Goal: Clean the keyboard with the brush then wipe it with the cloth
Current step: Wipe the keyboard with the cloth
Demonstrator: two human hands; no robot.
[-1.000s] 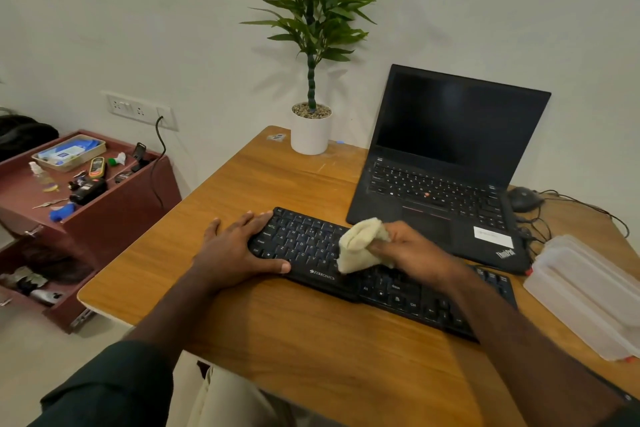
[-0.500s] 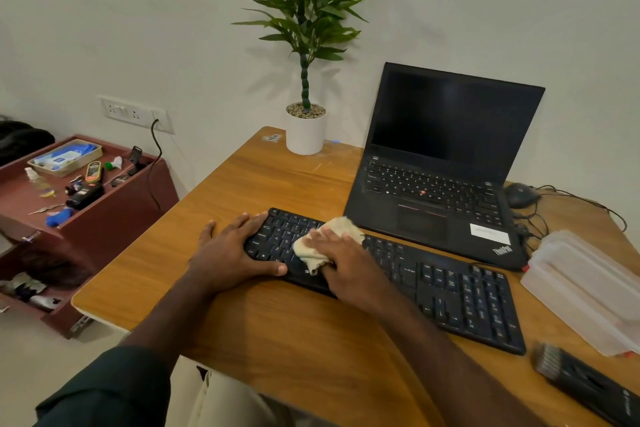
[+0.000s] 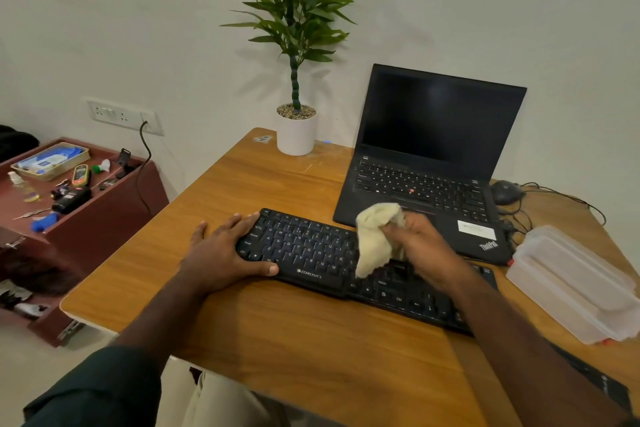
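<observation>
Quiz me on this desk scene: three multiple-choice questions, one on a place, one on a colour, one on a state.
1. Where does the left hand rest?
A. on the keyboard's left end
B. on the laptop
C. on the plant pot

2. What colour is the cloth?
A. blue
B. pale cream
C. red

3. The laptop screen is:
A. showing a video
B. closed
C. open, dark

Answers:
1. A, its fingers lie on that end.
2. B, it is bunched in the right hand.
3. C, the lid stands up with a black screen.
</observation>
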